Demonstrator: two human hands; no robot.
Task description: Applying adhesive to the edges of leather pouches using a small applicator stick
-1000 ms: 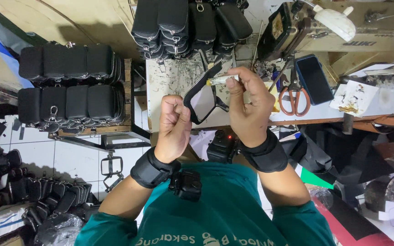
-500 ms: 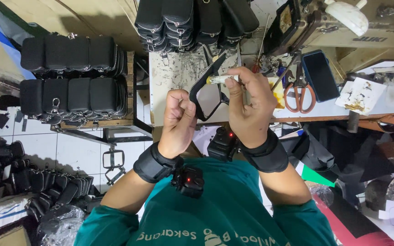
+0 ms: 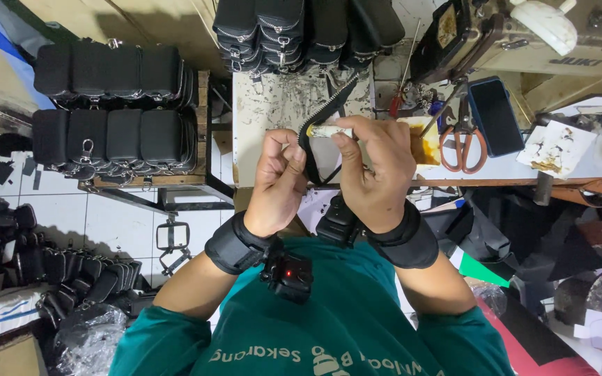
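Note:
My left hand (image 3: 281, 177) pinches a flat black pouch panel (image 3: 313, 154) seen almost edge-on, with a zipper strip (image 3: 332, 101) running up from it. My right hand (image 3: 374, 170) grips a small pale brush handle (image 3: 327, 131) pressed against the panel's edge. Both wrists wear black straps with small cameras. The hands are held above the stained white worktable (image 3: 273, 115), close to my green shirt.
Stacks of finished black pouches (image 3: 106, 104) fill a wooden rack at left, and more (image 3: 301, 28) lie at the table's far end. Orange-handled scissors (image 3: 461, 143), a dark phone (image 3: 495, 115), a glue pot (image 3: 418, 143) and a sewing machine (image 3: 524, 35) sit at right. Black pieces (image 3: 71, 271) litter the tiled floor.
The black panel has turned from face-on to nearly edge-on between my hands. The brush has stayed at its upper edge. The view has shifted slightly.

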